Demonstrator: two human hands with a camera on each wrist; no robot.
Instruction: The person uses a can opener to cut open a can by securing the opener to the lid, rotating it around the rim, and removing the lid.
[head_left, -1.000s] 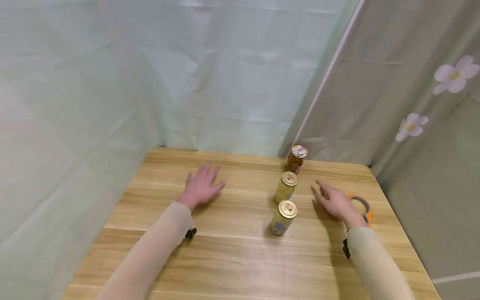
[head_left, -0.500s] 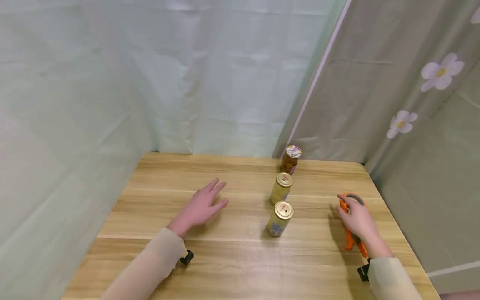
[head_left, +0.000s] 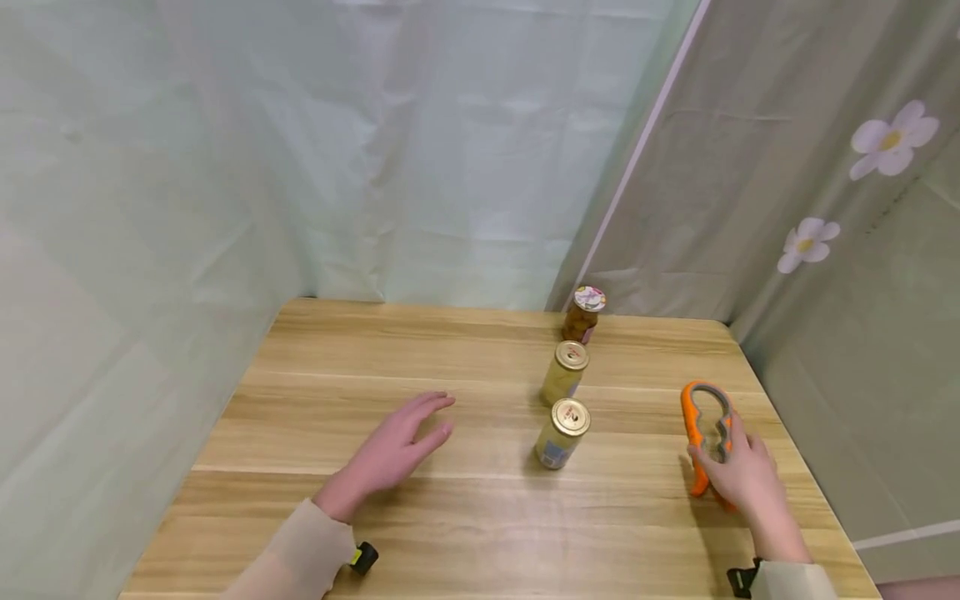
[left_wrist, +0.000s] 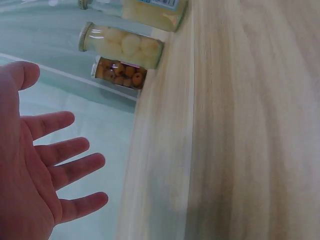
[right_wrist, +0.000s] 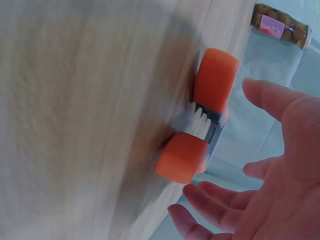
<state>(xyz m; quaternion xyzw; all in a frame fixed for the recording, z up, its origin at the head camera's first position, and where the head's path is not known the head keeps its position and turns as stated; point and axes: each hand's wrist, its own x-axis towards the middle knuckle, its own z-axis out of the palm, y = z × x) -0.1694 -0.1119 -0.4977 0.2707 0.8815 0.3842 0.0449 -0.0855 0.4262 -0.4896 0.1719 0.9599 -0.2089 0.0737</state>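
Over the table's right side my right hand (head_left: pixel 746 479) reaches above an orange and grey jar opener (head_left: pixel 691 417) lying flat. In the right wrist view, its spread thumb and fingers stand around the ends of the orange handles (right_wrist: pixel 216 77), apart from them. My left hand (head_left: pixel 390 450) hovers over the middle-left of the table, fingers relaxed and holding nothing. Two glass jars with gold lids, a front jar (head_left: pixel 557 446) and a middle jar (head_left: pixel 562 382), stand upright in a row. Behind them is a brown-filled jar (head_left: pixel 579 323) with a patterned lid.
The wooden table (head_left: pixel 480 533) meets a pale curtain (head_left: pixel 480 167) at the back. A grey curtain with white flowers (head_left: pixel 808 245) hangs along the right side. Pale round pieces fill the middle jar (left_wrist: pixel 127 47) in the left wrist view.
My right hand has moved right and toward me, from beside the jars to over the jar opener's handles. My left hand has lifted and drawn back toward me. The jars keep their places.
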